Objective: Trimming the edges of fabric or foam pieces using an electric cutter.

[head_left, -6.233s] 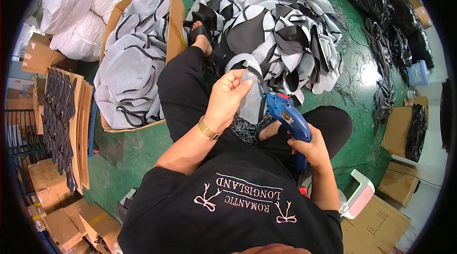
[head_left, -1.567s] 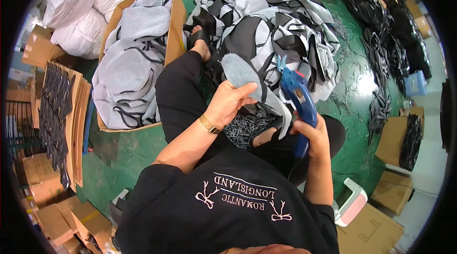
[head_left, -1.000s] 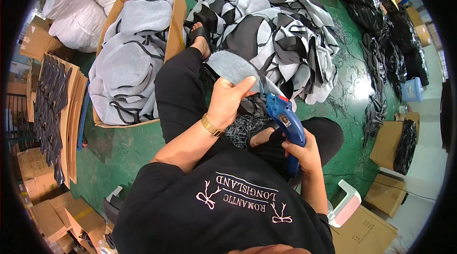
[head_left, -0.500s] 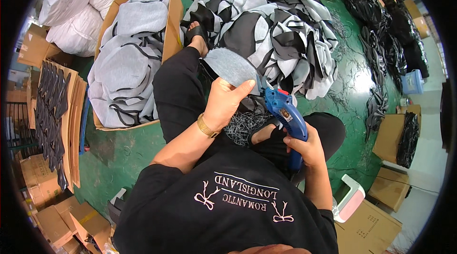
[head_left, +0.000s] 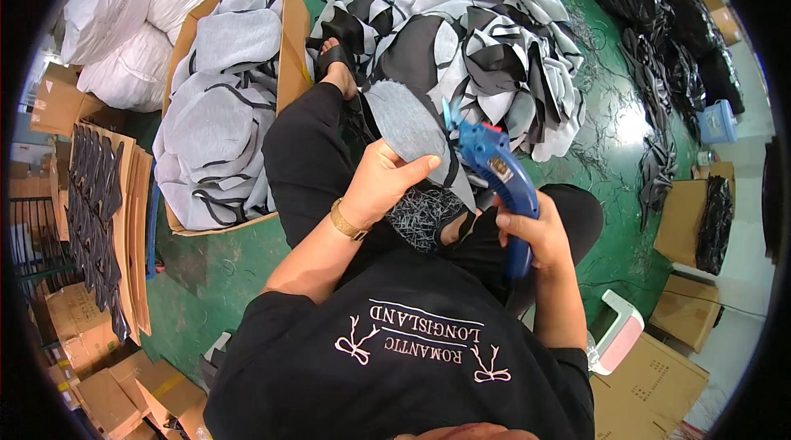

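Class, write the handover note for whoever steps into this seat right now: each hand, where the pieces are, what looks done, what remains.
Left hand: grips a grey fabric piece, held up over the lap.
Right hand: closed round the handle of a blue handheld cutter, its tip at the piece's right edge.
Cardboard box on the left: full of grey pieces with black edging.
Mixed heap of black, grey and white pieces lies ahead on the green floor.
Black thread-like scraps sit in the lap.
Done, apparently: the boxed pieces.
Left, apparently: the piece in hand and the heap.
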`<state>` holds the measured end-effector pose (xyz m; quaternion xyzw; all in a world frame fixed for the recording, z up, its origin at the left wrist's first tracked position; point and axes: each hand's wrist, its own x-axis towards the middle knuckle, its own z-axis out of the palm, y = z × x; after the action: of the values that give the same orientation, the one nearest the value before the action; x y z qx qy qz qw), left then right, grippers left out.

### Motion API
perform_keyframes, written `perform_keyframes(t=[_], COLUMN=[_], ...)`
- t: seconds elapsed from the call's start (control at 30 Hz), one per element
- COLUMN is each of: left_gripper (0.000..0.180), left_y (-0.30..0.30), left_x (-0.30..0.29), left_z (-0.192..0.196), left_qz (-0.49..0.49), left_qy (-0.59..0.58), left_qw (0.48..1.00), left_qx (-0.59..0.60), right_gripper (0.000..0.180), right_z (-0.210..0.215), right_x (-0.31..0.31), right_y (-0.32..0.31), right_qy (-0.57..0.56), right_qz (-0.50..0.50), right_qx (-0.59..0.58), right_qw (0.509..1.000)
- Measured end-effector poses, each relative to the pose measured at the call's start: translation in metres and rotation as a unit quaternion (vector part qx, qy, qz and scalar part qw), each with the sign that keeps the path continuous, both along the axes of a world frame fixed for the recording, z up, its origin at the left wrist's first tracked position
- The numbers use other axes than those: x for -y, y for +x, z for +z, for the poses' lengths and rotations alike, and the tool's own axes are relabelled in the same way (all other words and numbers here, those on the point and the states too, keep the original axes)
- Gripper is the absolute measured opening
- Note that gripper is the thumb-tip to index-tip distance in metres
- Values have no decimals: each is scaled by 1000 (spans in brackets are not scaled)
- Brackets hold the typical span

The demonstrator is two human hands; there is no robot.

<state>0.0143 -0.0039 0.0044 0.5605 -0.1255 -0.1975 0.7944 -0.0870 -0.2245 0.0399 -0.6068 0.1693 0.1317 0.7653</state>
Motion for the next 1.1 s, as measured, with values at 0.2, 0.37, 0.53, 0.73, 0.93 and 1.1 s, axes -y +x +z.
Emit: perform_keyframes(t=[0.2, 0.37, 0.53, 0.73, 0.93, 1.1], left_gripper=[21, 27, 27, 25, 26, 27], left_y=[-2, -9, -3, 5, 5, 5], left_x=[4, 15, 10, 9, 11, 9], left_z=[1, 8, 0, -6, 4, 6], left_qz=[-6, -4, 16, 77, 98, 111], left_qy=[-56, -146, -122, -99, -116, -110], left_qw=[987, 968, 969, 971, 971, 973], left_qx=[-152, -204, -213, -203, -183, -170], right_gripper=[41, 52, 40, 35, 39, 39], right_z=[4, -8, -6, -1, -5, -11], right_x=[-7, -21, -15, 2, -3, -3], right_y=[22, 31, 19, -17, -33, -34], right_qy=[-134, -274, -110, -94, -110, -101], right_qz=[-25, 30, -48, 15, 38, 32], right_qx=[58, 77, 58, 14, -47, -45], right_qw=[989, 958, 991, 995, 992, 993])
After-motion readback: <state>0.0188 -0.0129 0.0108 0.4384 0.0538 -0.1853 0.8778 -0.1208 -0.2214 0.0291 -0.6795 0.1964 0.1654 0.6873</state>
